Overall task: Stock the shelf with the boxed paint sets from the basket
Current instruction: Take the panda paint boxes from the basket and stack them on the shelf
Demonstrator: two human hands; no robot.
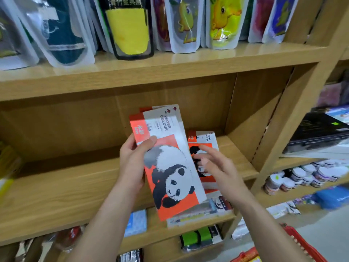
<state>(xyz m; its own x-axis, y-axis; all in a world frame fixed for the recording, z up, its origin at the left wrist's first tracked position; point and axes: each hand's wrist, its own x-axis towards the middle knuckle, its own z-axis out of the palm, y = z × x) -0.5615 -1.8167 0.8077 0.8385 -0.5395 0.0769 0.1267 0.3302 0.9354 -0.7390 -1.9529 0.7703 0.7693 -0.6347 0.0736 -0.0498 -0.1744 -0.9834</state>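
At the lower right corner of the frame, nearest the camera, the red rim of a shopping basket (302,242) shows beside the right forearm. Both forearms rise from the bottom edge toward the centre. The left hand (132,163) is clamped on a fanned bundle of boxed paint sets (170,171), thumb across the front and fingers behind; the front box is orange and white with a panda picture and the words WATER COLOUR, and the red corners of other boxes peek out behind its top left. The right hand (217,167) is spread, fingers apart and holding nothing, just right of the bundle and in front of a second stack of panda boxes (205,140) that lies flat on the middle shelf (75,186), right of centre. The rest of that wooden shelf is bare board. Below it, at the lower centre, smaller packets lie on a lower shelf. In the right part of the frame, a neighbouring unit carries small round jars (302,176). Farthest off, along the top of the frame, clear pouches (222,21) with coloured contents stand on the upper shelf.
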